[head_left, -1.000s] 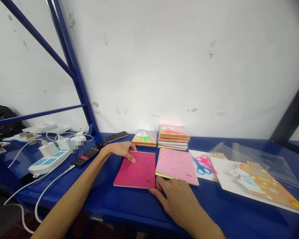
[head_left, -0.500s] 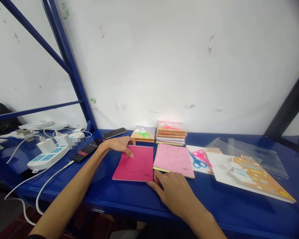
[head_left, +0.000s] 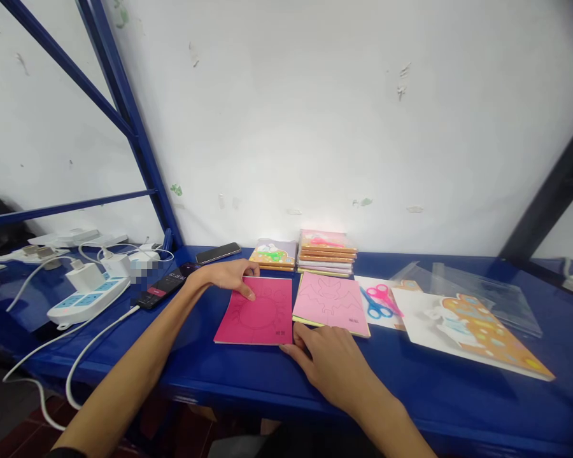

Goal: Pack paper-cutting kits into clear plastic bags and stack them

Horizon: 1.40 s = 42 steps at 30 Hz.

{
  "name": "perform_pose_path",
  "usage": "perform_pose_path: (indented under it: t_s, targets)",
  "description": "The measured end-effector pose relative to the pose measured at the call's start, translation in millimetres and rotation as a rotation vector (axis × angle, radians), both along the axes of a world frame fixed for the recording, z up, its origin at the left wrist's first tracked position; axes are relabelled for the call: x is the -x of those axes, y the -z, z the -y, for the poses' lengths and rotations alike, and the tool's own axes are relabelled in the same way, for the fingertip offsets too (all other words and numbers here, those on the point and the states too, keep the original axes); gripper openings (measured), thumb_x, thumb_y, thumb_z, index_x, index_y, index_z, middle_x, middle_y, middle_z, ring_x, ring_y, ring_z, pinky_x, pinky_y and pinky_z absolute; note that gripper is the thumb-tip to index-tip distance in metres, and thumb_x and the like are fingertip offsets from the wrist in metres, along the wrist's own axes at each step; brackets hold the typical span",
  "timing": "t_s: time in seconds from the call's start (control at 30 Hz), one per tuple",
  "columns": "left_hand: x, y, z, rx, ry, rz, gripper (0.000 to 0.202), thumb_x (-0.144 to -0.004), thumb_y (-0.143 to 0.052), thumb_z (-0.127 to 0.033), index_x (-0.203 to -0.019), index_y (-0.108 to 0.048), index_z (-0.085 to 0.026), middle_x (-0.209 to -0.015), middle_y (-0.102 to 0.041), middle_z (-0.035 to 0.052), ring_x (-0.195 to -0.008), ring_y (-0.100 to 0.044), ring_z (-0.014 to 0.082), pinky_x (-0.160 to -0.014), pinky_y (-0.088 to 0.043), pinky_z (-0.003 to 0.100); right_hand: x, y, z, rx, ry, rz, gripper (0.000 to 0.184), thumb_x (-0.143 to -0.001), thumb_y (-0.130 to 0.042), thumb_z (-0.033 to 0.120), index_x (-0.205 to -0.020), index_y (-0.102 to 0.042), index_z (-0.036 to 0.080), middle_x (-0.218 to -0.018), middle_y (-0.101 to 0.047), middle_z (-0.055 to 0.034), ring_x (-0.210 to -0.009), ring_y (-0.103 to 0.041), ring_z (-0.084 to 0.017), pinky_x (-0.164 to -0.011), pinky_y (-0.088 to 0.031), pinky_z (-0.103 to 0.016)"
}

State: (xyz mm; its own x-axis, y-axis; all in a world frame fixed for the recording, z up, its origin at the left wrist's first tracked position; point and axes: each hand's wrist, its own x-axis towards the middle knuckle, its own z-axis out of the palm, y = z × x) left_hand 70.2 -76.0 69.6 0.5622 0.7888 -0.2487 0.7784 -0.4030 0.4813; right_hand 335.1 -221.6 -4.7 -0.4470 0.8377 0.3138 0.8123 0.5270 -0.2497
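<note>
Blue shelf [head_left: 439, 388], white wall [head_left: 286, 127]; left grip [head_left: 226, 277], right grip [head_left: 327, 366] open against magenta booklet [head_left: 262, 318].

The glossy blue metal table [head_left: 434, 401] carries a matt paper magenta booklet [head_left: 267, 327] and pink booklet [head_left: 332, 305]; at their three o'clock lies a smooth clear plastic sleeve [head_left: 510, 305].

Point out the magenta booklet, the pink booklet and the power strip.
Magenta booklet [head_left: 260, 318], head view, middle of its cover.
Pink booklet [head_left: 329, 302], head view, middle of its cover.
Power strip [head_left: 79, 307], head view, top face of its white body.
</note>
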Motion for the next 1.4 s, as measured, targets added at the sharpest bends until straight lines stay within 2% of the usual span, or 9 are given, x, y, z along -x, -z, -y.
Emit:
perform_pose_path:
  t_s: [0.33,0.47,0.6,0.7,0.8,0.93,1.03,1.27,1.4]
  targets:
    - [9,-13.0,7,0.057,0.008,0.161,0.044,-0.067,-0.085,-0.047,-0.090,-0.059,-0.020,-0.097,-0.062,0.0009,-0.090,-0.057,0.0206,-0.074,-0.040,0.028,0,-0.5,0,0.009,-0.006,0.030,0.033,-0.106,-0.049,0.043,-0.088,-0.066,0.022,-0.083,-0.077,-0.0047,-0.076,-0.071,-0.027,-0.060,-0.028,-0.033]
    - [15,-7.5,6,0.352,-0.120,0.323,0.045,-0.071,-0.084,-0.050,-0.099,-0.062,-0.022,-0.096,-0.066,0.0012,-0.091,-0.062,0.0203,-0.078,-0.045,0.029,-1,-1.0,1,0.005,-0.012,0.042,0.032,-0.106,-0.049,0.043,-0.089,-0.066,0.022,-0.083,-0.077,-0.0048,-0.077,-0.071,-0.027,-0.060,-0.028,-0.033]
    - [22,-1.1,2,0.502,-0.221,0.477,0.046,-0.069,-0.088,-0.045,-0.101,-0.065,-0.021,-0.094,-0.069,0.0022,-0.090,-0.065,0.0187,-0.082,-0.049,0.030,0,-4.0,1,0.003,-0.011,0.049,0.031,-0.106,-0.050,0.043,-0.090,-0.067,0.022,-0.082,-0.077,-0.0047,-0.076,-0.071,-0.026,-0.060,-0.028,-0.032]
    - [27,1.6,-2,0.551,-0.232,0.605,0.047,-0.072,-0.086,-0.043,-0.110,-0.068,-0.021,-0.105,-0.072,0.0052,-0.095,-0.067,0.0194,-0.086,-0.050,0.031,0,-6.2,2,0.012,-0.011,0.056,0.032,-0.106,-0.049,0.043,-0.093,-0.068,0.021,-0.083,-0.077,-0.0050,-0.076,-0.072,-0.026,-0.060,-0.030,-0.032]
    - [31,6.7,-8,0.547,-0.214,0.729,0.057,-0.074,-0.084,-0.047,-0.121,-0.068,-0.020,-0.121,-0.072,0.0111,-0.109,-0.066,0.0256,-0.094,-0.050,0.035,1,-6.9,2,0.011,-0.006,0.068,0.033,-0.106,-0.048,0.044,-0.095,-0.069,0.021,-0.084,-0.077,-0.0057,-0.077,-0.072,-0.026,-0.061,-0.031,-0.032]
    - [37,20.2,-15,0.562,-0.192,0.755,0.069,-0.062,-0.090,-0.055,-0.116,-0.071,-0.015,-0.114,-0.075,0.0149,-0.107,-0.068,0.0291,-0.097,-0.051,0.039,1,-6.9,3,-0.007,0.002,0.078,0.036,-0.107,-0.044,0.045,-0.098,-0.070,0.021,-0.086,-0.078,-0.0071,-0.079,-0.073,-0.027,-0.063,-0.034,-0.032]
    - [39,28.4,-15,0.601,-0.181,0.721,0.075,-0.055,-0.095,-0.046,-0.120,-0.070,-0.018,-0.112,-0.076,0.0115,-0.103,-0.071,0.0267,-0.096,-0.053,0.038,0,-7.6,2,-0.004,0.001,0.084,0.037,-0.108,-0.044,0.045,-0.097,-0.069,0.021,-0.085,-0.078,-0.0077,-0.079,-0.073,-0.027,-0.064,-0.036,-0.032]
    - [23,38.2,-11,0.744,-0.186,0.668,0.073,-0.063,-0.092,-0.022,-0.130,-0.064,-0.020,-0.116,-0.077,0.0097,-0.104,-0.073,0.0243,-0.095,-0.057,0.037,2,-6.5,4,-0.018,0.002,0.086,0.036,-0.108,-0.044,0.044,-0.096,-0.069,0.021,-0.084,-0.078,-0.0065,-0.078,-0.073,-0.026,-0.063,-0.036,-0.031]
    - [29,39.9,-18,0.745,-0.260,0.744,0.074,-0.060,-0.090,-0.015,-0.129,-0.064,-0.017,-0.107,-0.080,0.0100,-0.097,-0.076,0.0263,-0.092,-0.059,0.037,-18,-27.9,4,0.009,0.005,0.004,0.040,-0.107,-0.044,0.050,-0.088,-0.067,0.024,-0.080,-0.076,-0.0030,-0.075,-0.072,-0.024,-0.062,-0.036,-0.031]
